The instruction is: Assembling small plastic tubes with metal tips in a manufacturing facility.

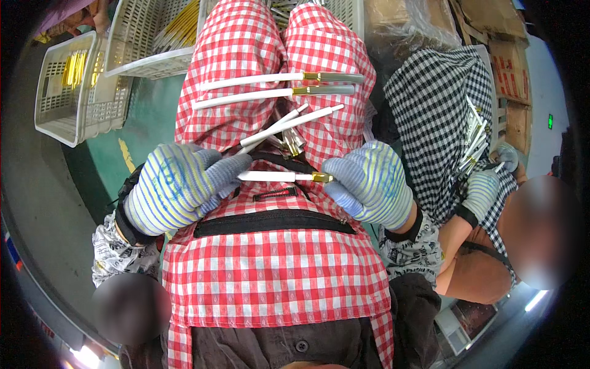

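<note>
Between my two gloved hands a white brush handle (267, 176) lies level above the apron. My left hand (178, 184) is closed on its left end. My right hand (373, 183) pinches the gold ferrule (321, 178) at its other end; the brush head is hidden in those fingers. A narrower white length of handle shows next to the ferrule. Just beyond, two loose white handles (292, 125) cross over a small heap of metal ferrules (290, 145). Two brushes (270, 95) with white handles, gold ferrules and grey heads lie across my thighs.
A red-and-white checked apron (276, 264) covers my lap. White plastic crates (80, 123) with gold and yellow pieces stand at far left. On the right a co-worker in gloves has white handles (474, 138) on a black-and-white checked cloth (424, 92). Cardboard boxes (511, 67) stand behind.
</note>
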`<state>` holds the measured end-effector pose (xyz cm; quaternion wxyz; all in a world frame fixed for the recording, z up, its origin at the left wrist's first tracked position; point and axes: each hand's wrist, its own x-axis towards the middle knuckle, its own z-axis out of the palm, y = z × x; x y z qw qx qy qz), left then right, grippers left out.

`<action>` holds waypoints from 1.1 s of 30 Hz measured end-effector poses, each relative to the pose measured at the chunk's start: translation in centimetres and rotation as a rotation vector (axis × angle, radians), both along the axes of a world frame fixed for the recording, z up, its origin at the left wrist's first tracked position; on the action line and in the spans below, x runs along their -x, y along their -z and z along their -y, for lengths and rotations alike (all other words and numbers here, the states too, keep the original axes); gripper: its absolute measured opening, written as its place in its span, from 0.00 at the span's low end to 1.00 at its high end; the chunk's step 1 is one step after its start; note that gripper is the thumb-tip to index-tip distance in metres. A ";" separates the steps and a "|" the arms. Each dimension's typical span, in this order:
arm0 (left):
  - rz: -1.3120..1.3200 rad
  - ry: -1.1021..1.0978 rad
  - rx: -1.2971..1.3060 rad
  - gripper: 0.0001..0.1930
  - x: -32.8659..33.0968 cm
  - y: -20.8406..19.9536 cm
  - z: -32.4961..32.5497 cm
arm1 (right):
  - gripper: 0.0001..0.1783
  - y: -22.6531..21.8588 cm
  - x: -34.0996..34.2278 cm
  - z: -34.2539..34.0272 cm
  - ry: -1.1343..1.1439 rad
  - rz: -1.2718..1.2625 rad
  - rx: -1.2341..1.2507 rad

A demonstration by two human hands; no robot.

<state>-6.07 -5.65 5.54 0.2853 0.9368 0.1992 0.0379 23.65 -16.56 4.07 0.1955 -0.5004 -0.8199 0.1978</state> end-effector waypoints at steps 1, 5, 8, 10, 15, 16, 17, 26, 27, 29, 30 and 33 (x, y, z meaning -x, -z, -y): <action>0.023 0.010 0.001 0.24 -0.4 0.2 0.1 | 0.15 0.0 0.1 0.0 -0.010 -0.008 -0.004; 0.015 0.056 -0.043 0.24 -0.7 0.1 0.0 | 0.14 -0.5 0.2 -0.4 -0.045 0.042 0.015; 0.013 0.085 -0.050 0.24 -0.3 0.4 0.1 | 0.13 -0.9 0.8 -1.0 -0.080 0.048 0.025; 0.017 0.080 -0.037 0.24 -0.2 0.4 0.2 | 0.13 -0.5 0.9 -1.1 -0.093 0.025 0.037; -0.049 0.167 -0.165 0.21 0.3 1.2 0.7 | 0.15 1.1 1.5 -0.2 -0.143 -0.026 0.182; -0.049 0.163 -0.163 0.21 0.4 1.3 1.0 | 0.15 1.0 1.6 -0.1 -0.132 -0.044 0.202; -0.042 0.132 -0.111 0.21 0.5 1.5 1.3 | 0.15 1.0 1.6 -0.1 -0.137 -0.044 0.203; -0.001 0.119 -0.131 0.19 0.5 0.6 1.6 | 0.17 -1.0 1.6 -1.4 -0.207 0.015 0.353; -0.039 0.169 -0.161 0.21 0.7 0.4 1.5 | 0.16 -0.7 1.6 -1.0 -0.197 -0.026 0.349; -0.021 0.162 -0.129 0.21 0.7 0.6 1.7 | 0.15 0.2 1.9 -0.2 -0.155 -0.154 0.382; -0.004 0.158 -0.096 0.21 0.9 0.8 1.9 | 0.15 0.5 2.1 0.0 -0.111 -0.282 0.417; -0.004 0.194 -0.136 0.22 0.6 0.2 1.6 | 0.15 0.1 2.4 -0.2 -0.135 -0.270 0.547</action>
